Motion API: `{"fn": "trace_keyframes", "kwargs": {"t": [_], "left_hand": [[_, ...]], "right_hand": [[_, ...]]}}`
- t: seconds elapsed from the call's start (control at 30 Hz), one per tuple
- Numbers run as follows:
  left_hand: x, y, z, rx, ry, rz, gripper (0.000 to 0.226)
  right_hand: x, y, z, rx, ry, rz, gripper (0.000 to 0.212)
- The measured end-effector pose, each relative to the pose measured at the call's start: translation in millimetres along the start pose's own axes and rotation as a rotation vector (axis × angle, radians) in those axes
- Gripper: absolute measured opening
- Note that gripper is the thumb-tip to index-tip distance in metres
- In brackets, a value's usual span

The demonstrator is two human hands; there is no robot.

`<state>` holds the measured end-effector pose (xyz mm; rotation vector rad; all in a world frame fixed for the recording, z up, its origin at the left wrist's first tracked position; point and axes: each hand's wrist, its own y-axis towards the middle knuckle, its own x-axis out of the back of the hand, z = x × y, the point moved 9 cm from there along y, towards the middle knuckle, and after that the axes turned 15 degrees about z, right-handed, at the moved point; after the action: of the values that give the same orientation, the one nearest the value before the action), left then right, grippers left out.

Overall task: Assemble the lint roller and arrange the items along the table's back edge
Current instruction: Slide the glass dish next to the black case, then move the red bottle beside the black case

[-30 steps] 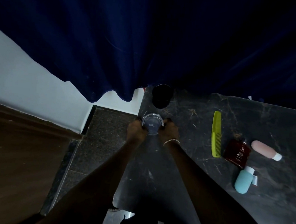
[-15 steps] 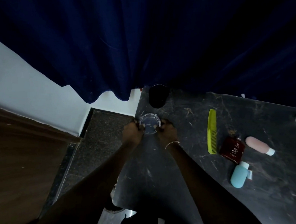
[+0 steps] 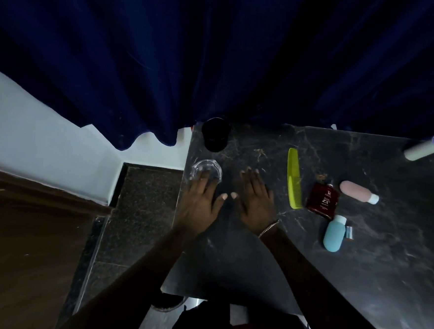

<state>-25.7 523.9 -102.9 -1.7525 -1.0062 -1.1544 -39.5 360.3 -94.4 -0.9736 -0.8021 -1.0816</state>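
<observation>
Left to right on the dark marble-patterned table (image 3: 230,255): a clear round plastic container (image 3: 206,170) near the left edge, standing just in front of a black cylindrical cup (image 3: 216,134) at the back-left corner under the navy curtain (image 3: 219,49). The left hand (image 3: 200,201) lies flat, fingers spread, fingertips resting on or over the container's near side; it grips nothing. The right hand (image 3: 256,196), a thin chain bracelet (image 3: 268,228) at the wrist, is likewise splayed wide and empty, palm down just beside the left. Next, mid-table: a lime-green plastic comb (image 3: 294,178), long axis running front to back; a dark red flat bottle (image 3: 323,198); a pale pink squeeze tube (image 3: 358,191) lying crosswise, cap to the right; a light blue squeeze bottle (image 3: 333,234), cap toward the back. Far right, at the back edge: the white lint roller (image 3: 423,149) with a blue end, partly cut off by the frame, lying with its long axis slanting up to the right, blue end toward the back-right corner. Progress, as judged: two items stand at the back left; the comb and three bottles remain unarranged; whether the roller is assembled cannot be told.
</observation>
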Motion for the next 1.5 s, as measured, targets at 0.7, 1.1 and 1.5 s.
{"fn": "trace_keyframes", "kwargs": {"t": [0.7,1.1,1.5], "left_hand": [[-41.4,74.4,-235.5,-0.314,0.005,0.067,0.061],[-77.6,110.7,-286.5,-0.015,-0.310,0.314,0.051],[-104.5,125.2,-284.6,0.199,-0.545,0.378,0.041]], "right_hand": [[68.9,-97.3,-208.7,-0.314,0.085,-0.094,0.063],[63.0,-72.8,-291.1,-0.484,0.440,0.080,0.032],[47.1,-63.1,-311.1,-0.547,0.660,0.107,0.025]]}}
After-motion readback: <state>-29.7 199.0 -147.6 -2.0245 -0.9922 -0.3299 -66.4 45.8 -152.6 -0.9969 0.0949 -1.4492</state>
